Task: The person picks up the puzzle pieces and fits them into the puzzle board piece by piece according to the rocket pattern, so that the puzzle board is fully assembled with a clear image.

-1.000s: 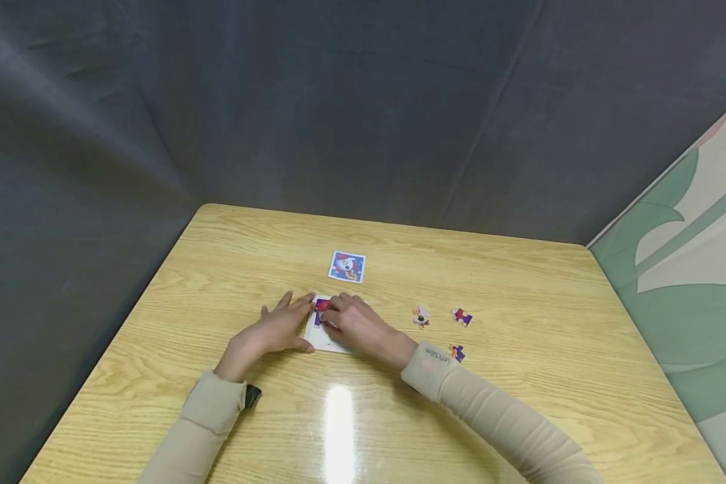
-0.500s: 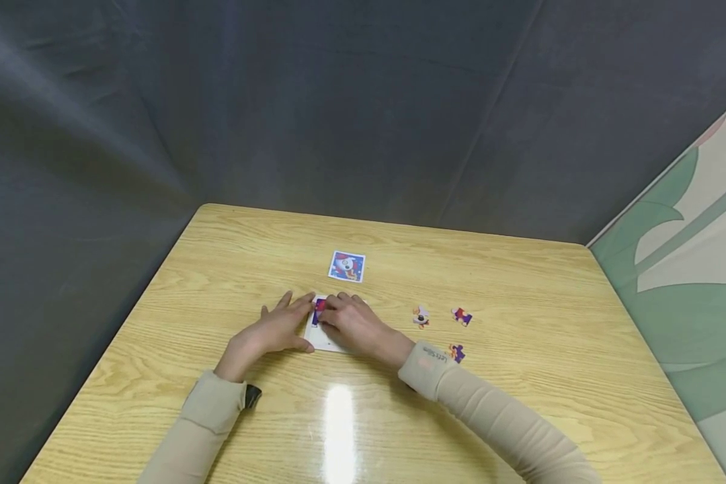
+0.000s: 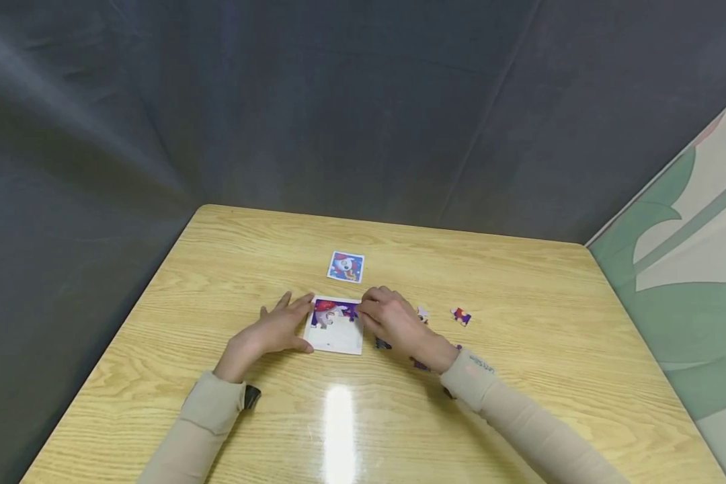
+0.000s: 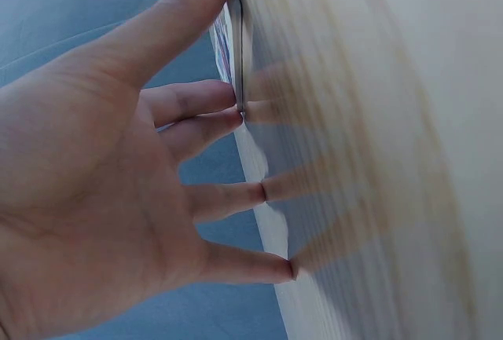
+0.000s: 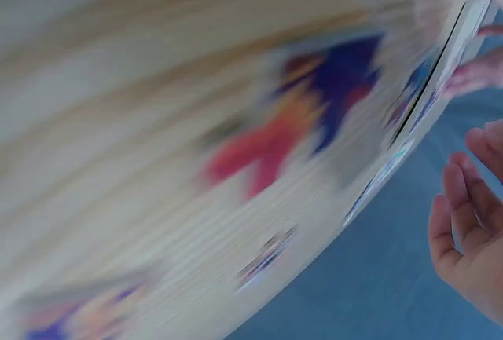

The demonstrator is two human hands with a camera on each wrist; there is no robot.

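Observation:
A square jigsaw tray [image 3: 341, 344] with a white border lies on the table in the head view. Fitted purple, red and white jigsaw pieces [image 3: 325, 310] cover its upper part. My left hand [image 3: 272, 329] rests at the tray's left edge, fingers spread and fairly straight. In the left wrist view its fingertips [image 4: 279, 269] meet the tabletop and the tray's side. My right hand [image 3: 396, 321] is raised just beyond the tray's right edge. Its fingers are loosely bent in the right wrist view, with nothing visible between them.
A small picture card [image 3: 346, 267] lies behind the tray. Several loose jigsaw pieces are to the right, including a red and purple piece [image 3: 461, 316] and a dark piece [image 3: 382, 343] by my right hand. Dark cloth [image 3: 363, 121] hangs beyond the table's far edge.
My right hand has moved right, off the tray, uncovering the fitted pieces along its top. Dark loose pieces now show beneath the right hand and wrist. The left hand has stayed put.

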